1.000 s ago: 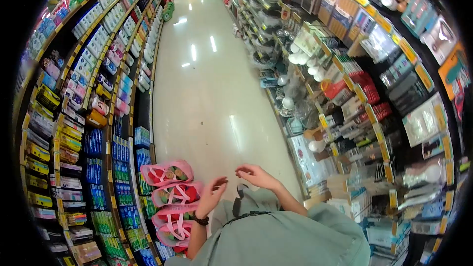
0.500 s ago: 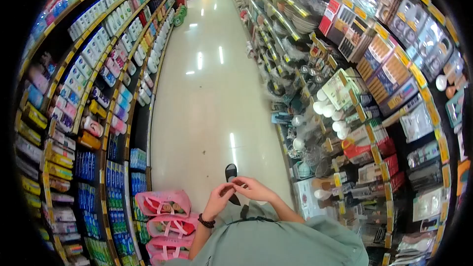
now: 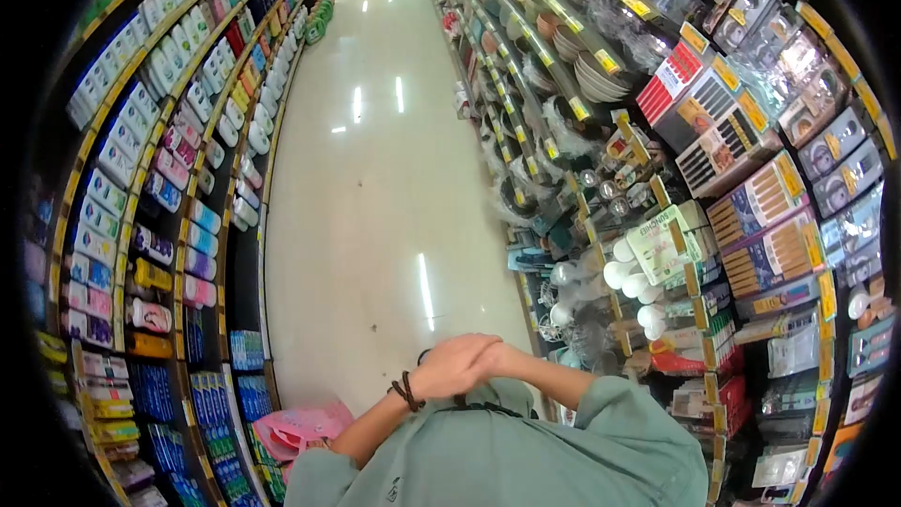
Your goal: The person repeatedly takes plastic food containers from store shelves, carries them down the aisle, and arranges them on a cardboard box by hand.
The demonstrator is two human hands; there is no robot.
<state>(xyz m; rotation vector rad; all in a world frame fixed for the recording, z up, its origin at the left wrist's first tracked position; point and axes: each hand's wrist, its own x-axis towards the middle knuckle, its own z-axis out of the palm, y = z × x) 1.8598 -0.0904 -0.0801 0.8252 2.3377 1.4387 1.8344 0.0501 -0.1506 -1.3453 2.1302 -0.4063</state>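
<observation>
My left hand (image 3: 450,368), with a dark beaded bracelet (image 3: 407,392) at the wrist, is clasped against my right hand (image 3: 490,357) in front of my waist. The left hand's back faces up and its fingers close over the right one. The right hand's fingers are mostly hidden under it. No object shows between the two hands. Just below them is the black cord (image 3: 488,408) at the waist of my green shirt (image 3: 507,455).
Shelves of bottles (image 3: 113,164) and blue toothpaste-like packs (image 3: 211,413) line the left. A pink bag (image 3: 298,427) stands by their base. On the right, racks hold bowls (image 3: 596,75), white ladles (image 3: 627,272) and boxed chopsticks (image 3: 765,258). The pale tiled aisle (image 3: 375,197) runs ahead between them.
My hands, which were lightly touching at the fingertips, are now clasped together. The view has moved forward along the aisle, and less of the pink bags shows.
</observation>
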